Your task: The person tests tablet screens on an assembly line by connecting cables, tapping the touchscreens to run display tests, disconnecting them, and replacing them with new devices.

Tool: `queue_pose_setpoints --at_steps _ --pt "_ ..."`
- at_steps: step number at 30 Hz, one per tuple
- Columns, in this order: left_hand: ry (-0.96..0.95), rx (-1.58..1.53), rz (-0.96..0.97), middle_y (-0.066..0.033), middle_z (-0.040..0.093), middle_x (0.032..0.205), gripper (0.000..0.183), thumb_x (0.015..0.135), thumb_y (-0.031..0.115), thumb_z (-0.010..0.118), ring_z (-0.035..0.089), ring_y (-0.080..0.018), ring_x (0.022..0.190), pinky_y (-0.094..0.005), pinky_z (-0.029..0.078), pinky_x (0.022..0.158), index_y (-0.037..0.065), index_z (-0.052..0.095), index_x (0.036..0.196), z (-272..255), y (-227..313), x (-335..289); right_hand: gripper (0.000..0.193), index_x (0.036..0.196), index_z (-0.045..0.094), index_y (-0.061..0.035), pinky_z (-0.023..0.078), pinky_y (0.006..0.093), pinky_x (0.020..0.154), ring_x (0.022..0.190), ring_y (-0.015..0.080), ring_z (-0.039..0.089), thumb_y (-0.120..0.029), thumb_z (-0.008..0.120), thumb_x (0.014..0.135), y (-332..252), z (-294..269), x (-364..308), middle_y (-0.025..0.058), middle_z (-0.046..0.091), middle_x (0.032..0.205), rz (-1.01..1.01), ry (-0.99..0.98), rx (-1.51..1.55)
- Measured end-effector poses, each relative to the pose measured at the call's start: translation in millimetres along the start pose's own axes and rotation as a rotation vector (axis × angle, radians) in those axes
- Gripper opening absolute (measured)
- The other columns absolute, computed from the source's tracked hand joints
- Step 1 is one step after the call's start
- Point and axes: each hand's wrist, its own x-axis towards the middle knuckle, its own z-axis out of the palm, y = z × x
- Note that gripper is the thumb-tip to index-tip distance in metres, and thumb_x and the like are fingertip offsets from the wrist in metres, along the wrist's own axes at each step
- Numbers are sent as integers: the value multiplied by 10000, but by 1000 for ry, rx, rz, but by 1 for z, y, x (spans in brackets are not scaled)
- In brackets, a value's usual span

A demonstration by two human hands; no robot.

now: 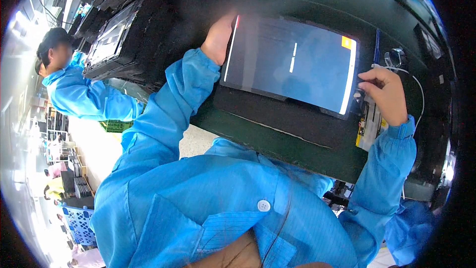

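Observation:
A tablet with a lit dark screen, a white stripe down each side and an orange patch in one corner is in front of me, above a black foam mat. My left hand grips its left edge, the fingers hidden behind it. At the tablet's right edge, my right hand has thumb and forefinger drawn together in a pinch. Whatever small thing is between those fingertips cannot be made out. Close by the right hand runs a thin white cable.
Black foam trays are stacked high at my left, with a device on one. A person in blue works beyond them. Beside my right wrist lies a yellow-labelled item; a metal ring-shaped object is farther back. A blue basket stands lower left.

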Motion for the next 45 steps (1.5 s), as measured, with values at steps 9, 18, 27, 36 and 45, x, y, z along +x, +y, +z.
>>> queue_pose_setpoints --at_steps 9,18,27,36,45 --pt "-61 -4 -25 -163 579 1017 571 871 503 321 552 -279 902 -390 404 862 2 524 1054 -10 -2 10 187 878 611 12 455 259 682 741 155 579 -5 620 692 -11 -2 -9 89 615 844 26 -5 -54" --pt "-180 -174 -82 -161 605 936 514 881 466 342 577 -259 832 -380 435 825 4 557 952 6 -1 -5 210 1024 564 5 391 330 900 1042 259 510 -92 465 866 55 -56 -102 145 545 1100 80 746 -814" --pt "-143 -161 -78 -184 593 940 516 884 461 334 569 -272 841 -387 433 823 -2 558 927 7 4 -10 278 1083 550 -35 364 368 923 1082 293 467 -174 464 859 114 -77 -142 160 480 1189 313 643 -1088" --pt "-105 -136 -76 -173 607 891 501 884 458 341 589 -251 768 -366 465 771 12 570 902 10 4 -14 293 1084 547 -24 373 373 899 1057 300 479 -182 494 843 77 -62 -131 162 504 1154 439 655 -1116" --pt "-127 -125 -61 -165 608 900 501 887 458 326 584 -251 779 -366 461 774 21 569 910 5 2 -9 283 1095 520 -4 382 325 872 993 224 517 -121 512 838 -32 25 -55 137 537 1089 -54 463 -385"
